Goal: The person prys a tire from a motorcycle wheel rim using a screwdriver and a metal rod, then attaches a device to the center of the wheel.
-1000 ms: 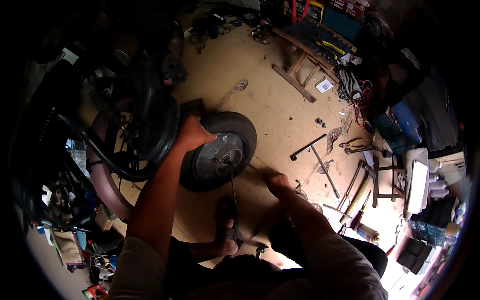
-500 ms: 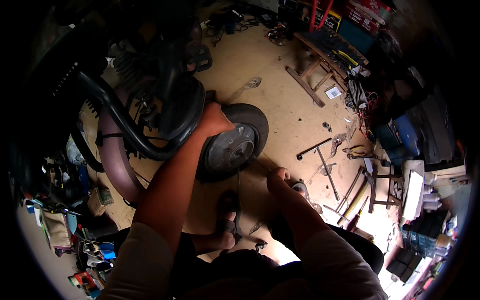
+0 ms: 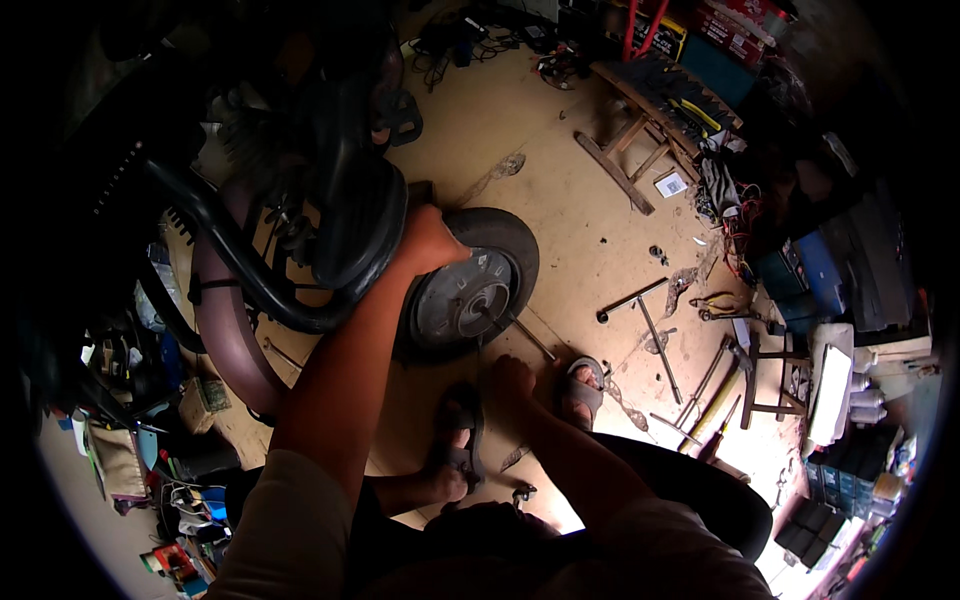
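A small wheel (image 3: 455, 305) with a black tyre and a grey hub stands on the floor beside a scooter-like vehicle. My left hand (image 3: 432, 242) grips the wheel's upper left edge, its fingers partly hidden behind the rim. A thin metal rod (image 3: 532, 338) sticks out from the hub toward the lower right, clear of both hands. My right hand (image 3: 511, 378) is closed just below the wheel, near a thin dark cord (image 3: 480, 362) that hangs from the hub. Whatever the right fingers hold, if anything, cannot be seen.
The vehicle's black tubular frame (image 3: 235, 250) and purplish fender (image 3: 232, 330) crowd the left. On the floor to the right lie a T-shaped wrench (image 3: 650, 330), pliers (image 3: 715, 302) and a hammer (image 3: 735, 365). A wooden stool (image 3: 640, 140) with tools stands farther back.
My right hand has let go of the rod's outer end and moved left and nearer to me, below the hub. The left hand and the wheel have barely moved.
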A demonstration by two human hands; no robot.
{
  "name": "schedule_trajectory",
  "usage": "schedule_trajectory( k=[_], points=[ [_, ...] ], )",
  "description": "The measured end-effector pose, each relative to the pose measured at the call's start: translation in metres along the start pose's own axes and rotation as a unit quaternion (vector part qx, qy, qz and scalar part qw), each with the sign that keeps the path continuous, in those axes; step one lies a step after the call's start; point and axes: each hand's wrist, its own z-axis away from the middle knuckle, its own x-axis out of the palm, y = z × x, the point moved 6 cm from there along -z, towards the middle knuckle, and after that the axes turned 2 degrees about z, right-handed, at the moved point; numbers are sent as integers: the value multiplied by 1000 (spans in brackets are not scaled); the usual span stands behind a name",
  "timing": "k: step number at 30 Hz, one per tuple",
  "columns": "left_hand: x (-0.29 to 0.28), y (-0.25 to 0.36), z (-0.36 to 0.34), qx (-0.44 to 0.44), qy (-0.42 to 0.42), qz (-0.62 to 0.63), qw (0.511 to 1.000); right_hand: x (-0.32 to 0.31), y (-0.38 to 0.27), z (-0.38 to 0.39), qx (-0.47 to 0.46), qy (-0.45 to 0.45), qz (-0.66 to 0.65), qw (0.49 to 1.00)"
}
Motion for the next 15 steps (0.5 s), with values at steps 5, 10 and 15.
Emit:
schedule_trajectory(
  k=[5,10,15],
  points=[
    [14,58,-20,106,48,14,993,117,34,-50,-8,-16,-221,975],
    [2,3,-2,2,-6,10,1000,93,43,2,90,50,-147,984],
    [0,8,-8,-2,-19,33,999,121,71,-6,26,122,-139,983]
  ],
)
